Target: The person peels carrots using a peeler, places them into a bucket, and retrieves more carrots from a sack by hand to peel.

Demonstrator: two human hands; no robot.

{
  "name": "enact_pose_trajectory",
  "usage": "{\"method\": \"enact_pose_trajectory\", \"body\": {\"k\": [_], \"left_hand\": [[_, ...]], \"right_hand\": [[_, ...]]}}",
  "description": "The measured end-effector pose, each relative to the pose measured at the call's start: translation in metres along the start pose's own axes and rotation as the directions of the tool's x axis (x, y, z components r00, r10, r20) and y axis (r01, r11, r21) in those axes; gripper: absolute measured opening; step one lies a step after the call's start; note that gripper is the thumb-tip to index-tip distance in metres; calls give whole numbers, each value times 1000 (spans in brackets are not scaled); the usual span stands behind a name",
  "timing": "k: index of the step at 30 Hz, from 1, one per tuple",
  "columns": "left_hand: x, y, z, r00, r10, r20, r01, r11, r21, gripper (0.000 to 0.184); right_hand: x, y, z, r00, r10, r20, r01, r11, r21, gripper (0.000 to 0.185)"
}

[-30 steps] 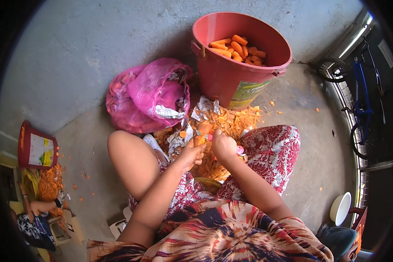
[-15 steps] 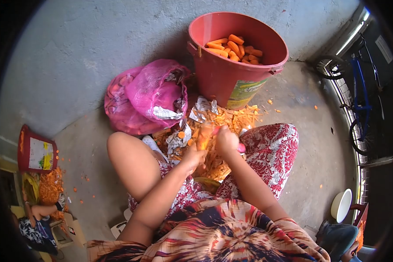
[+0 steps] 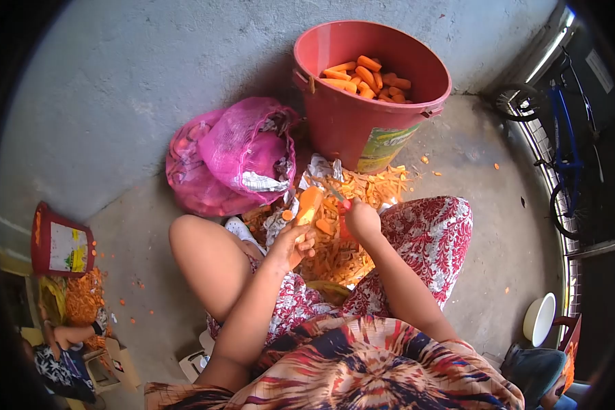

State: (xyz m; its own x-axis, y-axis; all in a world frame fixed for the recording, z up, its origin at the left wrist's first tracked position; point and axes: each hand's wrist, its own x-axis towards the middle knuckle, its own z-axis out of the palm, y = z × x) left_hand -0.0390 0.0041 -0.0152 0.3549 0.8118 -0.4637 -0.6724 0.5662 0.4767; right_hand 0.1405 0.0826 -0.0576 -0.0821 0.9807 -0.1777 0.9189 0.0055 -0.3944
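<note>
My left hand (image 3: 292, 247) is closed around the lower end of a thick carrot (image 3: 309, 205), its peeled-looking orange end pointing away from me. To the right of it, my right hand (image 3: 362, 222) grips a knife (image 3: 337, 195) with a pinkish-red handle; its thin grey blade points up and left, apart from the carrot. A blurred orange-red piece lies just below the right hand, too smeared to name. Beneath both hands spreads a pile of carrot peelings (image 3: 355, 263) with cut carrot ends and crumpled printed paper (image 3: 318, 167).
A tall red bucket (image 3: 348, 130) of peeled carrots (image 3: 369, 78) stands ahead by the wall. Left of it slumps a pink mesh sack (image 3: 219, 154). Another red bucket (image 3: 61, 239) and a seated person are far left. A white basin (image 3: 540, 319) and blue bicycle (image 3: 564, 130) are right.
My right hand has moved slightly right and down, drawing the knife off the carrot. The left hand has shifted a little left and down, and the carrot now shows clearly.
</note>
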Motion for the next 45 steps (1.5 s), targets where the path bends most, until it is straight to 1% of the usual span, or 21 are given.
{"method": "enact_pose_trajectory", "body": {"k": [1, 3, 4, 7, 10, 11, 14, 17, 18, 19, 21, 22, 23, 28, 31, 32, 33, 35, 39, 44, 45], "left_hand": [[0, 0, -1, 999, -18, 28, 19, 999, -25, 23], [0, 3, 2, 1000, -3, 26, 3, 1000, 15, 21], [1, 3, 3, 1000, 3, 27, -4, 999, 35, 21], [3, 2, 2, 1000, -7, 30, 5, 996, 87, 21], [6, -1, -3, 996, -45, 80, 31, 985, 168, 22], [6, -2, -4, 997, -45, 70, 34, 987, 155, 23], [3, -4, -2, 998, -36, 50, 29, 992, 123, 26], [-1, -4, 3, 999, -24, 42, 19, 994, 108, 28], [0, -6, 1, 999, -35, 38, 31, 994, 106, 29], [-1, -7, 0, 998, -47, 32, 43, 994, 101, 31], [-11, -8, 6, 989, -85, 117, 77, 994, 74, 28], [-15, -9, 8, 982, -104, 160, 95, 993, 64, 27], [-16, -9, 7, 986, -99, 134, 89, 993, 78, 26], [-2, -6, -2, 999, -17, 42, 12, 994, 109, 22], [2, -4, -4, 1000, 20, -6, -20, 995, 101, 21], [3, -4, -4, 1000, 19, 1, -19, 995, 98, 20], [4, -4, -4, 1000, 18, 10, -18, 995, 96, 19], [3, -1, 4, 1000, 15, 11, -17, 991, 134, 15], [4, -4, 4, 997, 72, -3, -71, 985, 156, 8], [7, -5, -5, 997, 46, 68, -56, 987, 150, 21], [7, -5, -5, 996, 42, 84, -53, 989, 136, 22]], "right_hand": [[-8, -11, -9, 999, -34, 23, 33, 999, 13, 25], [-28, -28, -24, 993, -98, 68, 95, 995, 38, 24], [-31, -26, -14, 988, -150, 33, 147, 985, 89, 22], [-47, -36, -22, 968, -237, 86, 238, 971, -1, 18], [-50, -37, -15, 951, -302, 66, 305, 951, -56, 13], [-50, -37, -11, 947, -316, 65, 320, 945, -68, 12], [-50, -39, -18, 960, -271, 73, 279, 947, -161, 11], [-32, -27, -12, 990, -123, -63, 112, 982, -150, 10], [-26, -22, -13, 992, -102, -68, 90, 984, -154, 13], [-16, -14, -12, 997, 4, -72, -11, 994, -107, 15], [3, 8, -11, 976, 207, -63, -209, 978, -16, 19], [6, 17, -11, 978, 199, -62, -201, 979, -34, 20], [8, 23, -9, 979, 195, -60, -198, 979, -49, 20], [-5, 5, -9, 996, 70, -59, -63, 992, 113, 21], [-25, -19, -24, 998, -34, 61, 28, 996, 85, 29], [-35, -26, -29, 990, -112, 84, 102, 988, 113, 29], [-44, -36, -34, 984, -154, 84, 145, 983, 108, 19], [-55, -43, -33, 956, -249, 156, 238, 967, 89, 18], [-57, -44, -29, 930, -312, 192, 302, 950, 82, 19], [-58, -40, -26, 914, -376, 157, 366, 926, 90, 19], [-56, -38, -20, 923, -354, 151, 352, 935, 43, 19]]}}
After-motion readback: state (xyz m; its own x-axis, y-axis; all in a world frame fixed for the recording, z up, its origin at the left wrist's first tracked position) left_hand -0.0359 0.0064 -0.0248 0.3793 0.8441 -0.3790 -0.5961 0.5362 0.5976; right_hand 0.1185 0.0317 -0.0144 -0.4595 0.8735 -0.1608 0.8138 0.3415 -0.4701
